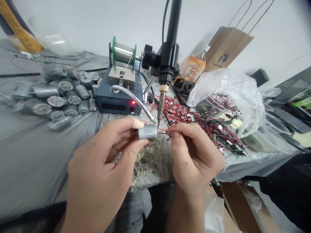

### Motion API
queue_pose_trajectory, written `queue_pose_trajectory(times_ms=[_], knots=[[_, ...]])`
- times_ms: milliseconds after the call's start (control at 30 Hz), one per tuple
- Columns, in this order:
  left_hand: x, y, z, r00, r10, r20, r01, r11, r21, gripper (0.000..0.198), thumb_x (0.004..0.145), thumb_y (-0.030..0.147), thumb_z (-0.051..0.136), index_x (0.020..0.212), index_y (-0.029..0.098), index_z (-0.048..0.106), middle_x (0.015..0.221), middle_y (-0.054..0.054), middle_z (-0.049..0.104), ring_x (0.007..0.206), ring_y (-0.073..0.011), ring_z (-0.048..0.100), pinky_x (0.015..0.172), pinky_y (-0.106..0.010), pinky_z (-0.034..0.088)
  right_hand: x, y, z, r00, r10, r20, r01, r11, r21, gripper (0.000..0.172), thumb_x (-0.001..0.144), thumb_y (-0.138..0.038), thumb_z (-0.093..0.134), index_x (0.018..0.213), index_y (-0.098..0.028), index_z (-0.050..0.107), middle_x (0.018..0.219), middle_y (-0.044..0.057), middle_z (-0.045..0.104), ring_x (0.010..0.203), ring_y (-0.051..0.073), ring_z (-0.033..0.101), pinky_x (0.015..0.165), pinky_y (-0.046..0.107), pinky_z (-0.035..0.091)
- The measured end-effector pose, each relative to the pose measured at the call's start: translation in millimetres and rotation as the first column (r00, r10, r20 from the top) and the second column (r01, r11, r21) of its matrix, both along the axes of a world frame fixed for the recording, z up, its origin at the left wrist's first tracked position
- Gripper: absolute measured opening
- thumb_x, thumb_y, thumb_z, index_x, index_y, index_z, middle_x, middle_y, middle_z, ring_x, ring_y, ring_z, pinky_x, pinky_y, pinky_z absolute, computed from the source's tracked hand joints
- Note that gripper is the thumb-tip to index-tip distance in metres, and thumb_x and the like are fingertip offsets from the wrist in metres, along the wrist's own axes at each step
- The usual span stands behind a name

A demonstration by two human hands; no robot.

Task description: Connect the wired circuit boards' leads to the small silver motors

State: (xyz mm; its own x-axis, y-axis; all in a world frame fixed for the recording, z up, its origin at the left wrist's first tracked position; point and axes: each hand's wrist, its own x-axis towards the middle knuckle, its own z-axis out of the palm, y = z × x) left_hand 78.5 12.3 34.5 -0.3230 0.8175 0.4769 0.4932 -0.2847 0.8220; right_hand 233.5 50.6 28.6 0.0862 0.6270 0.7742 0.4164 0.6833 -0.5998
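A white wall (97, 22) behind a grey-draped table (31, 161).

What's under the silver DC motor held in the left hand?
Brownish debris on the grey cloth; the left hand hides the rest beneath the motor.

From my end, the front panel of the blue solder feeder box (110, 104) shows a white word starting "SOL", rest blurred. The brown paper bag (224, 53) has a dark logo over a small unreadable word. The orange bottle label (193, 68) is illegible.

Soldering workbench (36, 161) with iron (163, 100) and small motors (59, 85)
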Motion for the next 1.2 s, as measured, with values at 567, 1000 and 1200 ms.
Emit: queue_pose_trajectory(times_ms=[567, 1000, 1200], knots=[[-0.4, -3.7, -0.7, 1.0, 0.019, -0.025, -0.019, 1.0, -0.022, 0.026, 0.096, 0.025, 0.076, 0.114, 0.044, 0.074, 0.104, 0.021, 0.082, 0.088, -0.0039, 0.081, 0.086, -0.001, 0.061, -0.4, 0.2, 0.1, 1.0, -0.012, -0.017, 0.012, 1.0, 0.002, 0.02, 0.096, -0.008, 0.065, 0.097, -0.023, 0.078, 0.081, -0.003, 0.069, 0.068, 0.012, 0.057, 0.059, 0.028, 0.045], [-0.3, -3.4, -0.2, 1.0, -0.006, 0.025, 0.007, 1.0, -0.024, 0.029, 0.093, 0.022, 0.079, 0.113, 0.043, 0.075, 0.104, 0.02, 0.082, 0.09, -0.0039, 0.082, 0.084, -0.001, 0.062, -0.8, 0.5, -0.4, 1.0, -0.01, -0.016, 0.01, 1.0, 0.006, 0.021, 0.096, -0.007, 0.065, 0.099, -0.024, 0.078, 0.082, -0.003, 0.07, 0.068, 0.011, 0.058, 0.058, 0.027, 0.046], [-0.2, -2.6, 0.1, 0.999, -0.023, 0.023, 0.024, 1.0, -0.016, 0.03, 0.093, 0.019, 0.078, 0.111, 0.042, 0.074, 0.102, 0.02, 0.082, 0.086, -0.0034, 0.081, 0.084, -0.001, 0.061, 0.2, 0.6, -0.5, 1.0, -0.019, -0.012, 0.019, 1.0, 0.006, 0.02, 0.097, -0.008, 0.065, 0.099, -0.024, 0.078, 0.082, -0.003, 0.07, 0.068, 0.012, 0.059, 0.059, 0.027, 0.046]])
